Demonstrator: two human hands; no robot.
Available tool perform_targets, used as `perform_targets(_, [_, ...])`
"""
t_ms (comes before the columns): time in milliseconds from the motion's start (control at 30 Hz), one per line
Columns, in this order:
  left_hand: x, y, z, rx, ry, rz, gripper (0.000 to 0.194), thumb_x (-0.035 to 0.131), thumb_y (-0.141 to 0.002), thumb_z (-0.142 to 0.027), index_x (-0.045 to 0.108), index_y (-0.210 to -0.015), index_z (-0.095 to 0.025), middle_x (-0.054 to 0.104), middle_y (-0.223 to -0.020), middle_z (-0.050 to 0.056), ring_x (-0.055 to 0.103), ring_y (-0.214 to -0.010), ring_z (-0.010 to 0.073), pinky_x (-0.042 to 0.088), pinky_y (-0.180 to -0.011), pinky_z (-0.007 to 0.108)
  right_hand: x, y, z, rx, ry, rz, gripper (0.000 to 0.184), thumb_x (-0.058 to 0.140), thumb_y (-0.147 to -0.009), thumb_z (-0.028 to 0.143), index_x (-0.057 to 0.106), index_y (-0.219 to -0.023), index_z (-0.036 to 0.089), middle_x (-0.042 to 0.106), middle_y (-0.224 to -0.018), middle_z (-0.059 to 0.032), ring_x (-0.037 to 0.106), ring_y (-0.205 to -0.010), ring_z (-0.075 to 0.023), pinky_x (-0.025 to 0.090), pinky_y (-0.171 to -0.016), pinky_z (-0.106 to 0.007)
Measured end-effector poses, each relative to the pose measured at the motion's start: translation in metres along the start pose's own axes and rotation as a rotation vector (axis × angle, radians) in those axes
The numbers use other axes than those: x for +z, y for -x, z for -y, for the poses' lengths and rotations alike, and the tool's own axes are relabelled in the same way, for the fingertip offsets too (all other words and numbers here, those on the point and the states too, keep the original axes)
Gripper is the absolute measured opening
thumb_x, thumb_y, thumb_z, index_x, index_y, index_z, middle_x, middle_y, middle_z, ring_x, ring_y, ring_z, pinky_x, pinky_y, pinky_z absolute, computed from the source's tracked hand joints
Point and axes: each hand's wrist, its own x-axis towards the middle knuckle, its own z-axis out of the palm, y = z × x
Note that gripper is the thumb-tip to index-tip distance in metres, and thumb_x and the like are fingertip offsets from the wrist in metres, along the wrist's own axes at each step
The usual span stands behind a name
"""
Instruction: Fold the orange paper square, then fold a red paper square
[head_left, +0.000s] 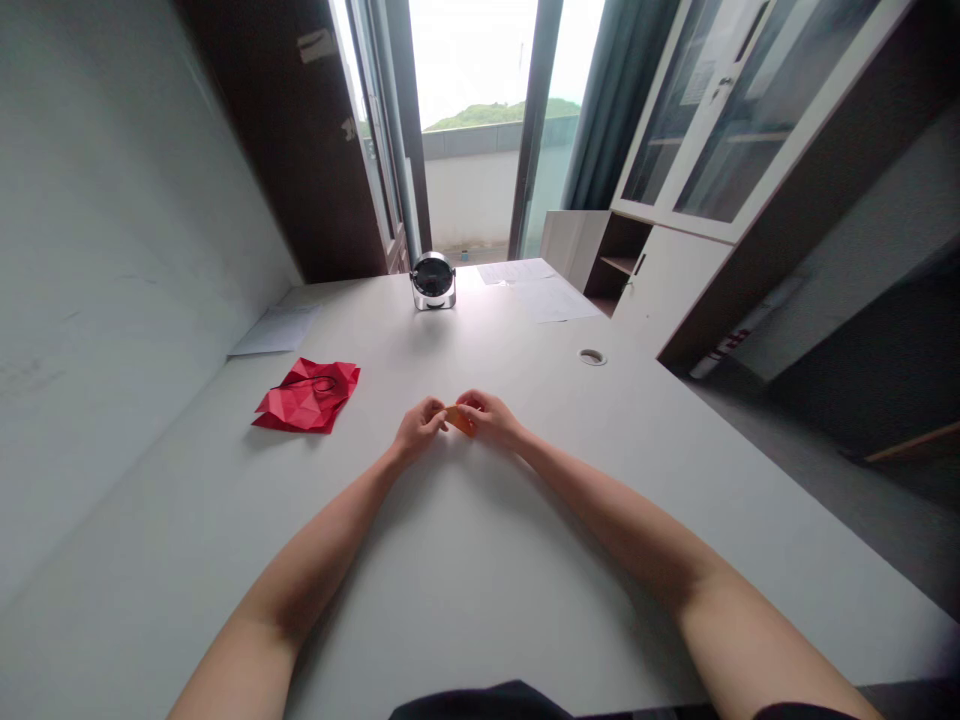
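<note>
Between my two hands, above the middle of the white table (420,590), is a small orange piece of folded paper (460,421). My left hand (417,430) pinches its left end with thumb and fingertips. On the other side, my right hand (491,416) grips the upper right part, its fingers curled over the edge. Parts of the orange paper are hidden behind my fingers. To the left of my hands lies a creased red sheet (296,408), with a thin black cord (325,384) looped on top.
A small round black-and-silver fan (433,280) stands at the table's far edge. White sheets (559,298) lie at the back right, another sheet (276,330) by the left wall. A round cable hole (592,357) is on the right. A white cabinet (675,285) stands beyond.
</note>
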Motion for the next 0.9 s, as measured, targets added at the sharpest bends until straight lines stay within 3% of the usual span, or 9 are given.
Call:
perform_targets(267, [0.0, 0.0, 0.0, 0.018, 0.038, -0.006, 0.018, 0.061, -0.084, -0.035, 0.055, -0.088, -0.018, 0.063, -0.073, -0.002, 0.065, -0.061, 0.0133, 0.046, -0.063, 0.025, 0.001, 0.001, -0.004, 0.033, -0.059, -0.045, 0.036, 0.063, -0.083, 0.042, 0.063, -0.111, 0.02, 0.069, -0.091, -0.0034, 0.063, -0.079, -0.0154, 0.049, -0.071, -0.027])
perform_targets(533, [0.0, -0.002, 0.005, 0.032, 0.096, -0.002, 0.019, 0.063, -0.084, -0.034, 0.055, -0.09, -0.017, 0.067, -0.08, 0.001, 0.065, -0.063, 0.0129, 0.049, -0.066, 0.027, 0.002, -0.001, -0.011, 0.003, -0.093, -0.044, 0.037, 0.064, -0.083, 0.041, 0.061, -0.113, 0.02, 0.07, -0.096, -0.0054, 0.064, -0.081, -0.0166, 0.05, -0.073, -0.029])
perform_targets(900, [0.001, -0.003, 0.013, 0.058, 0.109, 0.008, 0.016, 0.062, -0.085, -0.031, 0.055, -0.092, -0.017, 0.068, -0.083, 0.002, 0.065, -0.066, 0.013, 0.052, -0.067, 0.028, 0.001, -0.004, -0.013, 0.003, -0.093, -0.036, 0.047, 0.067, -0.08, 0.044, 0.058, -0.12, 0.021, 0.067, -0.098, -0.0042, 0.056, -0.065, -0.0108, 0.045, -0.058, -0.023])
